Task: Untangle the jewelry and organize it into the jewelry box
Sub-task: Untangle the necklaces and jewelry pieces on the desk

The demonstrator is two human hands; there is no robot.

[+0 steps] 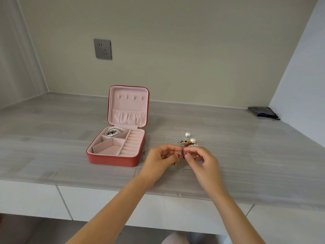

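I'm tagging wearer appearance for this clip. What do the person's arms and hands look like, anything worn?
Both forearms are bare, with no sleeves showing. No watch, bracelet or ring is visible on the left hand or right hand. The visible fingernails are painted pink.

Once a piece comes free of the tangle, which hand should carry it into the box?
Probably the left hand: it is nearer the open jewelry box, which sits on its side of the tangled jewelry. The right hand would have to cross over.
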